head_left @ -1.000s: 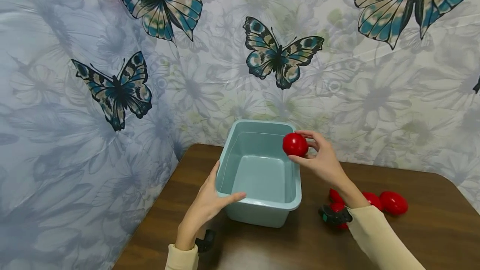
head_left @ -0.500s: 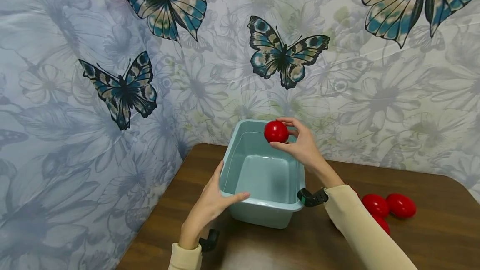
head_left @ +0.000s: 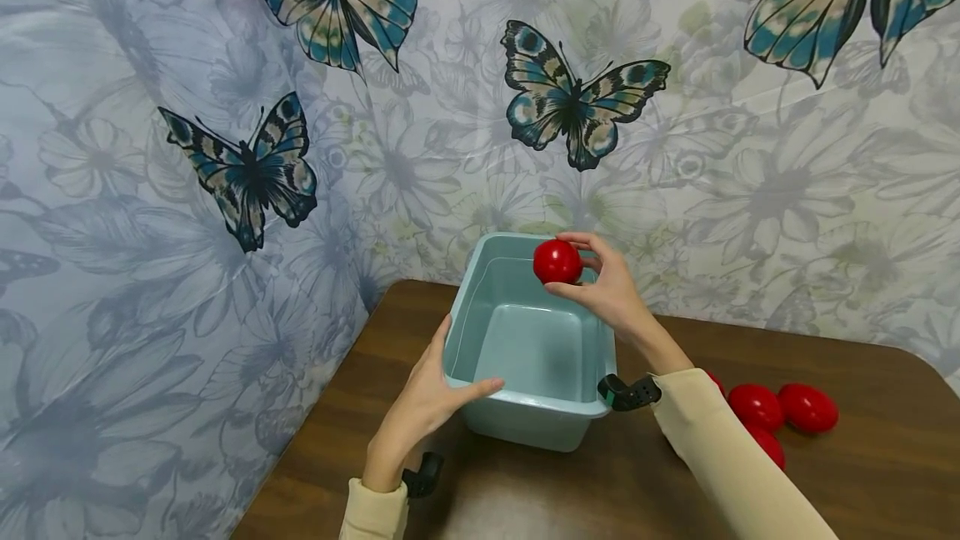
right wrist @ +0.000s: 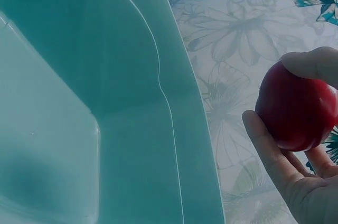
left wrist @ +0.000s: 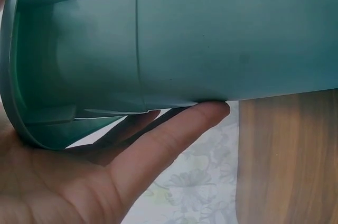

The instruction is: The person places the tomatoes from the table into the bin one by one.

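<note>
A light blue-green plastic basin stands on the brown table, with its bare floor showing inside. Over its far right part, my right hand holds a glossy red apple between thumb and fingertips. The right wrist view shows the same apple above the level of the rim, with the thumb on one side and fingers on the other. My left hand rests against the near left corner of the basin, thumb along the front rim. Its straight fingers lie against the outer wall in the left wrist view.
Several more red, rounded fruits lie on the table to the right, partly hidden by the right sleeve. Directly behind the table hangs a butterfly-patterned wall cloth.
My right hand has carried the apple leftward from the basin's right rim to above its far part, then stayed nearly still. The left hand keeps its place at the corner.
</note>
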